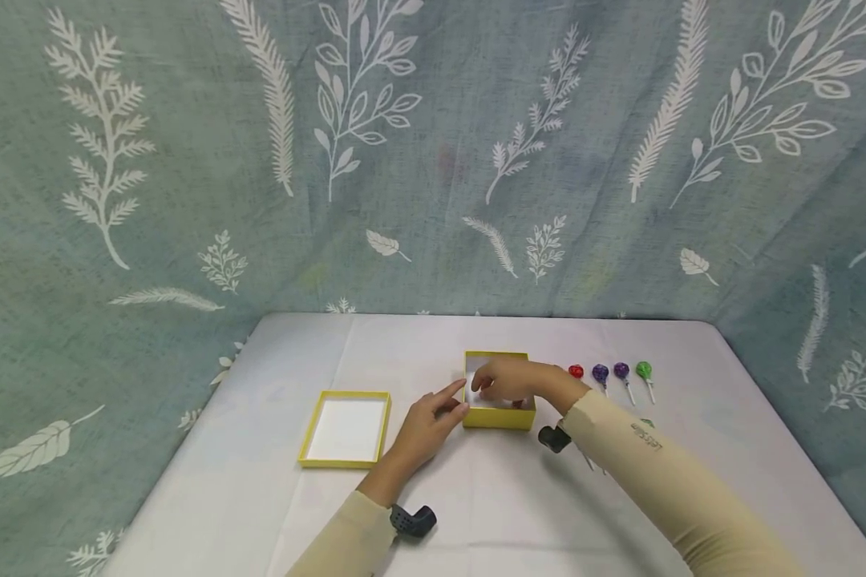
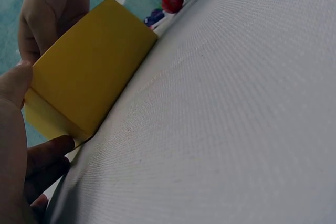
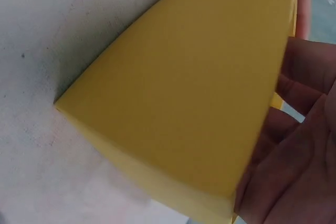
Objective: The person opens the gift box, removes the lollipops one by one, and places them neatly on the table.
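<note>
A yellow box (image 1: pixel 498 418) with a white inside stands on the table, its top uncovered. My right hand (image 1: pixel 508 379) reaches over its rim with bent fingers pointing down inside. The box wall hides those fingertips in the right wrist view, so whether they hold anything is unclear. Something small and dark red (image 1: pixel 520 403) shows in the box under that hand. With fingers extended, my left hand (image 1: pixel 427 425) touches the left side of the box; in the left wrist view its thumb (image 2: pixel 18 80) lies at the top edge and its other fingers lower down.
Left of the box lies a yellow-rimmed lid (image 1: pixel 345 430), white side up. Right of it is a row of lollipops: a red one (image 1: pixel 576 371), two purple ones (image 1: pixel 600 373) and a green one (image 1: pixel 644 369). My right sleeve partly covers more lollipops nearer me. A patterned cloth hangs behind.
</note>
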### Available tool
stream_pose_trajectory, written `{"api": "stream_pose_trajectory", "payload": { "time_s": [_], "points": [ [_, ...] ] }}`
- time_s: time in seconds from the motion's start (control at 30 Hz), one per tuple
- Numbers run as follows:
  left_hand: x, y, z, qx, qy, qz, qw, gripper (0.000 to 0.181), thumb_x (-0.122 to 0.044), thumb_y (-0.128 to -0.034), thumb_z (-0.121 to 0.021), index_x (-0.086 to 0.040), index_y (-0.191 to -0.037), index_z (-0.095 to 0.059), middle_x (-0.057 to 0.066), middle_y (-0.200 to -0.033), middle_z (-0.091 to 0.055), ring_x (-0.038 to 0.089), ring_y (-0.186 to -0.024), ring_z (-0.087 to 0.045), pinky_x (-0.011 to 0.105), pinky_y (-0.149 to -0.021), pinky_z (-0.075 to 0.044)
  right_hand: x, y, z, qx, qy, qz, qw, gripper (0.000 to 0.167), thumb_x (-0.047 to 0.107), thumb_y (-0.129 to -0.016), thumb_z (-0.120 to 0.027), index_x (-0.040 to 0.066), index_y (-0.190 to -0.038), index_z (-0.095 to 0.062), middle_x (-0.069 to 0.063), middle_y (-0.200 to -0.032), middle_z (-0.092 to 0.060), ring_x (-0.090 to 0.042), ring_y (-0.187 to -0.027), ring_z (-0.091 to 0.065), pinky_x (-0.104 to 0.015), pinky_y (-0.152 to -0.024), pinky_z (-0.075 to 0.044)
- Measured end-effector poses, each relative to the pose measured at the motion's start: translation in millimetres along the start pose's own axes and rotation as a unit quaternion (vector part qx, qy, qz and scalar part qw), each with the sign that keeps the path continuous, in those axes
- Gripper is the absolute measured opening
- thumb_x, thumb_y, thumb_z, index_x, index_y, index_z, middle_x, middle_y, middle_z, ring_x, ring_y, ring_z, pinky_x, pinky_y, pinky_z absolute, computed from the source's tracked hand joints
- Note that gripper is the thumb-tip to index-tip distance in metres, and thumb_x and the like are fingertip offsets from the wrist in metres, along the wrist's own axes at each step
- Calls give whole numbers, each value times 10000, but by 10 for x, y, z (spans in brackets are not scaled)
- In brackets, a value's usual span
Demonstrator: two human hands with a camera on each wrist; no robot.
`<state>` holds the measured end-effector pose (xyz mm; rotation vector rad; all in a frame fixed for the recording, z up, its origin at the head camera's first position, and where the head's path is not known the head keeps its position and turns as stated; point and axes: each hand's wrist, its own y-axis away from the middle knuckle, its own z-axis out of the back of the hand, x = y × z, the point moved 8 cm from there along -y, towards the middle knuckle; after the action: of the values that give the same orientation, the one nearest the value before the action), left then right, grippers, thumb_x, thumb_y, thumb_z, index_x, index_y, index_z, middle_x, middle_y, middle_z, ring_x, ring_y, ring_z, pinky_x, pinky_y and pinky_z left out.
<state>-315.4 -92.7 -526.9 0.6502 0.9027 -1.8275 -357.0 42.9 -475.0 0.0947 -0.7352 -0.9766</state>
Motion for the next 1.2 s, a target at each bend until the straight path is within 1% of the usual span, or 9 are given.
{"api": "stream_pose_trajectory", "payload": {
  "time_s": [0.1,0.27,0.47,0.67,0.77,0.93,1.0,1.07,1.2],
  "points": [
    [-6,4,-3,-19,-70,-36,10000,496,-522,-959,-542,-334,-1417,-517,-159,-946,-676,153,-1041,-604,505,-1116,-286,12,5,-20,17,308,-198,9993,241,190,-986,-583,138,-1210,-654,-54,-1166,-615,-216,-726,-630,-352,-564,-555],
    [-36,-3,16,-46,-55,-54,10000,497,-533,-950,-550,-341,-1408,-527,-162,-949,-674,137,-1015,-599,478,-1058,-370,12,29,-24,20,616,-747,9953,273,252,-997,-551,134,-1220,-654,-40,-1134,-617,-217,-764,-637,-382,-562,-576],
    [-38,-15,20,-28,-21,53,10000,502,-549,-934,-563,-362,-1398,-532,-165,-941,-675,128,-1089,-588,425,-1138,-264,50,29,-21,122,609,-988,9932,287,246,-1020,-499,145,-1247,-643,-53,-1225,-601,-249,-811,-629,-446,-616,-585],
    [-48,-6,4,-21,-20,-4,10000,500,-516,-936,-583,-330,-1399,-541,-160,-930,-679,153,-1093,-596,460,-1139,-257,99,2,-45,119,1240,-912,9880,297,241,-1014,-500,64,-1185,-666,-45,-1072,-660,-207,-906,-606,-436,-844,-518],
    [-73,-8,1,-33,-10,-143,9999,497,-484,-937,-601,-298,-1396,-551,-141,-929,-687,156,-1061,-608,471,-1133,-268,104,-3,-73,171,1418,-783,9866,317,237,-1012,-481,66,-1210,-660,-34,-1109,-664,-218,-1023,-600,-440,-949,-472],
    [-99,-19,15,-63,-101,-237,9996,494,-468,-943,-601,-279,-1397,-552,-130,-936,-693,165,-1062,-609,462,-1128,-281,14,-5,-83,154,621,-896,9939,346,236,-1018,-463,115,-1308,-607,-41,-1171,-628,-261,-906,-628,-454,-744,-563],
    [-96,-21,19,-64,-142,-231,9996,494,-465,-944,-600,-271,-1396,-555,-130,-934,-694,165,-1065,-608,458,-1127,-283,-12,-7,-95,123,203,-846,9961,343,248,-1020,-478,129,-1318,-599,-35,-1061,-631,-219,-754,-604,-397,-606,-559],
    [-86,-17,14,-48,-184,-205,9996,494,-460,-944,-604,-266,-1396,-556,-133,-933,-692,163,-1046,-610,450,-1125,-286,-6,-7,-116,102,-96,-644,9978,328,234,-1017,-496,119,-1304,-605,-26,-902,-622,-165,-654,-545,-329,-541,-514],
    [-69,-3,5,-21,-196,-131,9997,501,-467,-943,-602,-269,-1399,-552,-140,-931,-687,152,-1030,-605,434,-1109,-311,27,-33,-149,1,-496,-160,9986,276,202,-1009,-519,82,-1220,-649,-6,-751,-587,-142,-630,-518,-297,-559,-465]
  ]
}}
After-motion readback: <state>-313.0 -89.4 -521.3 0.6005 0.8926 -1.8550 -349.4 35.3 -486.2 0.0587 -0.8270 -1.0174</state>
